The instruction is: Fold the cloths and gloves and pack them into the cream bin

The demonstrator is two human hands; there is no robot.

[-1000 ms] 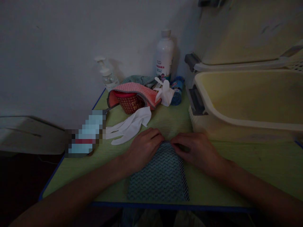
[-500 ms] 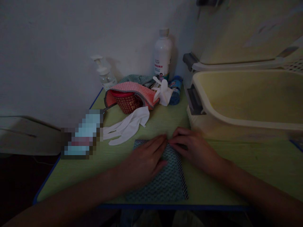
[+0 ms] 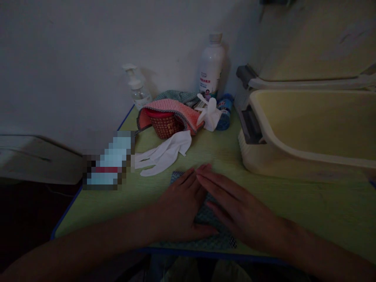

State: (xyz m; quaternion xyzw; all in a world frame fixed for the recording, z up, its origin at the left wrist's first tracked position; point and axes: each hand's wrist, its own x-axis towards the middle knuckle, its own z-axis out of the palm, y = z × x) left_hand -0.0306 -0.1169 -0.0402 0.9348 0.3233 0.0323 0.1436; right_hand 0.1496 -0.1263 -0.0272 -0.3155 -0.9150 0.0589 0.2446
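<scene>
A teal textured cleaning cloth (image 3: 202,239) with a black-and-white checked edge lies flat on the table in front of me. My left hand (image 3: 188,207) rests on it, palm down, with fingers stretched out and thumb apart. From the right, my right hand (image 3: 237,203) also lies over the cloth, its fingers straight and their tips crossing those of my left hand near the cloth's far edge. Neither hand grasps anything. Much of the cloth is hidden beneath both hands.
A white glove (image 3: 167,152) lies beyond my left hand, beside a pixelated phone-like object (image 3: 110,162). Behind are a pink cloth (image 3: 167,105) around a dark red container (image 3: 164,125), a pump bottle (image 3: 138,90), a white bottle (image 3: 211,66) and a blue roll (image 3: 225,111). An open cream bin (image 3: 282,156) stands right.
My right hand has moved left from the cloth's far right corner, its pinched fingers now straightened over the cloth. My left thumb has spread outward. The view has shifted slightly.
</scene>
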